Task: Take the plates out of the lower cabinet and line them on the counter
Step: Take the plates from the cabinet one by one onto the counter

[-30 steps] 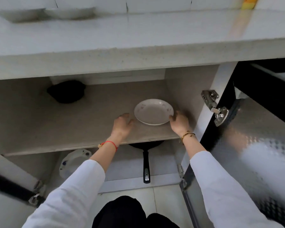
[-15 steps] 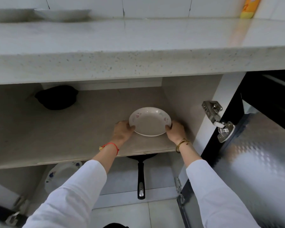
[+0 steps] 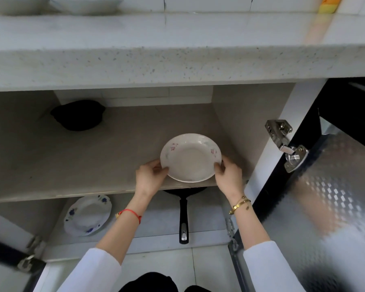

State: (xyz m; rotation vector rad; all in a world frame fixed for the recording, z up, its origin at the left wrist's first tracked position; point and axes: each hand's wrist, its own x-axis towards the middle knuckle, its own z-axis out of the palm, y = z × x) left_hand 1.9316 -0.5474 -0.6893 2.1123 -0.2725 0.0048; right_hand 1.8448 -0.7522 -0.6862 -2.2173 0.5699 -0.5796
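Under the counter (image 3: 177, 60), on the cabinet's upper shelf (image 3: 72, 165), we have drawn the floral plate (image 3: 190, 158) forward to the front lip since a second ago, our left hand (image 3: 150, 180) and right hand (image 3: 229, 178) each pinching its rim, so lifting it out comes next.

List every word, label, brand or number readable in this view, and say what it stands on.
No readable text anywhere.
Yellow-orange package on the counter: any print is blurred and cut off by the frame edge.
Pink-flowered plate and blue-flowered plate: floral patterns only.
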